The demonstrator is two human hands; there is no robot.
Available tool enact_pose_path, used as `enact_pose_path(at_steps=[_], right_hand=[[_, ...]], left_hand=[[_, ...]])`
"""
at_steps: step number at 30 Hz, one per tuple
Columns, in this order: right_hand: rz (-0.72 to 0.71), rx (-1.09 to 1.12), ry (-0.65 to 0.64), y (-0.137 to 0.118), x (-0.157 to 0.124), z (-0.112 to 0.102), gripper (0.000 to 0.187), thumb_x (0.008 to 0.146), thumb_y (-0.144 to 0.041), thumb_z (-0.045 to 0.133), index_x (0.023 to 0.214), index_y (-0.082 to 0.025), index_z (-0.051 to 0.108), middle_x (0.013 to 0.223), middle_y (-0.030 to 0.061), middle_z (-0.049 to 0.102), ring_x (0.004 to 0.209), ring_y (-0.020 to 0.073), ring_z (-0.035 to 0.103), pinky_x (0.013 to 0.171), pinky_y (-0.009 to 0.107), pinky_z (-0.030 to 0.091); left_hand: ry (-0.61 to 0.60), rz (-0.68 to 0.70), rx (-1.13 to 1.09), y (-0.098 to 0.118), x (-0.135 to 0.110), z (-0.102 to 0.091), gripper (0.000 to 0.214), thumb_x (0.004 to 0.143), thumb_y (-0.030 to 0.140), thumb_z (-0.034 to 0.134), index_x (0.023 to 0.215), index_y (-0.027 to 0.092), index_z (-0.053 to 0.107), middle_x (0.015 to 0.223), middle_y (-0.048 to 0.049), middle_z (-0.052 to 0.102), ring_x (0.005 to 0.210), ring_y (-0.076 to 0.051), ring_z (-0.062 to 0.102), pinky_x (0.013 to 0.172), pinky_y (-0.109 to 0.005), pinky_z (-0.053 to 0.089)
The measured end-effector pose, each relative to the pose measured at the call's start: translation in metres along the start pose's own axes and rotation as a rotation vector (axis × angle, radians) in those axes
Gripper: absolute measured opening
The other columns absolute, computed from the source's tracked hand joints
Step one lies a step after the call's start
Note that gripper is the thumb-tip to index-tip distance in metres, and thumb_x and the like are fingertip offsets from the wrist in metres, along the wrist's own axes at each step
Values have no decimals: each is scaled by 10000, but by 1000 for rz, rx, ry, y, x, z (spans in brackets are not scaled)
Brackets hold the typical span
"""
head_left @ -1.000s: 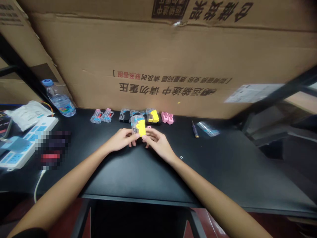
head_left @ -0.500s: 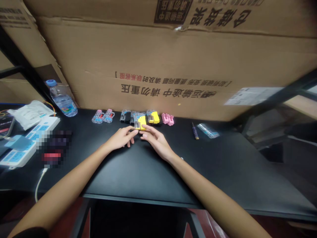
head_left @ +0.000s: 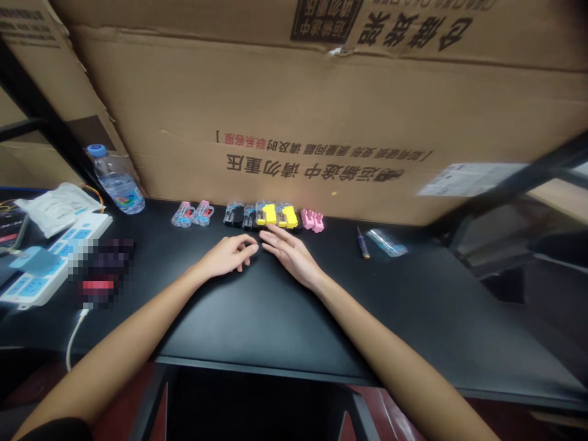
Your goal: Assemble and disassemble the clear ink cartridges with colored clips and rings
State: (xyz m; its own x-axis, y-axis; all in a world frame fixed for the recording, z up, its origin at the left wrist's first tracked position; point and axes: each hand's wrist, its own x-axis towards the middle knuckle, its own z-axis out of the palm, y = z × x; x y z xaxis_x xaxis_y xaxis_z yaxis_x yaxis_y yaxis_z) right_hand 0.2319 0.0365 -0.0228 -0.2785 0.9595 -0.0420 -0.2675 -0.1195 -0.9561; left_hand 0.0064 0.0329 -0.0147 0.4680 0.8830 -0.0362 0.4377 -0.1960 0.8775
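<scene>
My left hand (head_left: 229, 254) hovers low over the black table (head_left: 257, 331), fingers loosely curled and parted, with nothing in it. My right hand (head_left: 291, 254) has its fingers stretched out and is likewise unladen. Just beyond the fingertips is a clear-and-yellow pistol-shaped plastic piece (head_left: 266, 214). To its right sits a second clear-and-yellow piece (head_left: 288, 215). Clear-and-black pieces (head_left: 235, 214) adjoin them on the left. Two clear pieces with pink and red parts (head_left: 201, 213) lie further left. Small pink plastic pieces (head_left: 313, 220) end the row on the right.
A large cardboard sheet (head_left: 285, 98) stands behind the row. On the left are a water bottle (head_left: 120, 184), a white power strip (head_left: 87, 239), a white packet (head_left: 59, 207) and a blurred device with a cable. A small screwdriver (head_left: 362, 243) and a clear packet (head_left: 386, 242) lie right.
The near clear-and-yellow piece, touched by both hands before, now sits further back in line with the others. Both hands have let go of it and stand slightly apart.
</scene>
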Motion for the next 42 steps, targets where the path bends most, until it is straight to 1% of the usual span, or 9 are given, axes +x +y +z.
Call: enact_pose_path(at_steps=[3, 7, 12, 15, 18, 22, 26, 33, 42], right_hand=[[21, -46, -31, 0, -3, 1, 521, 835, -431, 883, 1305, -237, 769, 1276, 110, 815, 1270, 283, 744, 1192, 503, 541], [-51, -312, -73, 2, -16, 0, 430, 892, -518, 825, 1170, -190, 817, 1057, 106, 845, 949, 248, 808, 1011, 494, 641], [-393, -700, 102, -15, -23, -26, 282, 992, -471, 710, 1086, -235, 833, 1079, 100, 836, 945, 263, 791, 960, 484, 631], [-564, -841, 376, -30, -13, -63, 253, 1017, -410, 642, 1107, -245, 812, 1132, 93, 830, 1092, 295, 770, 1055, 516, 582], [-574, -1102, 469, -34, -2, -105, 324, 970, -357, 635, 1221, -215, 782, 1221, 144, 805, 1138, 336, 746, 1065, 561, 568], [-464, -1318, 401, -22, 7, -135, 512, 930, -332, 627, 1409, -170, 705, 1448, 200, 694, 1367, 383, 638, 1194, 595, 477], [-366, -1390, 388, -13, 6, -135, 515, 949, -362, 602, 1419, -179, 704, 1492, 192, 659, 1375, 390, 626, 1175, 574, 499], [-254, -1442, 527, -33, -3, -124, 291, 941, -416, 607, 1117, -227, 741, 1154, 138, 782, 1069, 338, 731, 882, 452, 573], [-50, -1321, 666, -49, -11, -111, 223, 821, -408, 713, 789, -265, 544, 796, 36, 719, 747, 251, 660, 653, 342, 424]], left_hand=[[7, 92, 235, 5, -4, -7, 310, 1053, 467, 543, 1066, 224, 734, 766, -16, 747, 610, -171, 688, 665, -281, 508], [270, 155, 676, 7, -9, -34, 336, 1055, 402, 519, 891, 222, 750, 875, -86, 769, 816, -255, 727, 774, -339, 516], [546, -47, 898, -11, -11, -67, 509, 1041, 445, 535, 1426, 137, 661, 1476, -254, 642, 1396, -471, 547, 1106, -592, 472], [489, -255, 964, -23, -12, -71, 786, 1055, 597, 478, 1682, 129, 404, 1713, -264, 410, 1582, -519, 334, 1197, -680, 384], [337, -345, 1025, -26, -10, -64, 857, 1069, 676, 374, 1743, 155, 282, 1791, -204, 299, 1642, -480, 263, 1283, -678, 281], [252, -323, 1073, -21, -7, -53, 865, 1075, 702, 323, 1751, 165, 266, 1811, -162, 267, 1666, -427, 249, 1322, -603, 262], [259, -271, 1076, -18, -8, -49, 857, 1077, 684, 367, 1743, 151, 287, 1797, -172, 304, 1669, -422, 239, 1320, -594, 270], [372, -197, 1075, -3, -13, -55, 652, 1069, 580, 479, 1559, 163, 586, 1611, -202, 559, 1498, -440, 474, 1164, -572, 454], [367, -339, 971, 23, -19, -63, 461, 1044, 526, 478, 892, 223, 792, 1090, -149, 798, 996, -394, 765, 789, -454, 560]])
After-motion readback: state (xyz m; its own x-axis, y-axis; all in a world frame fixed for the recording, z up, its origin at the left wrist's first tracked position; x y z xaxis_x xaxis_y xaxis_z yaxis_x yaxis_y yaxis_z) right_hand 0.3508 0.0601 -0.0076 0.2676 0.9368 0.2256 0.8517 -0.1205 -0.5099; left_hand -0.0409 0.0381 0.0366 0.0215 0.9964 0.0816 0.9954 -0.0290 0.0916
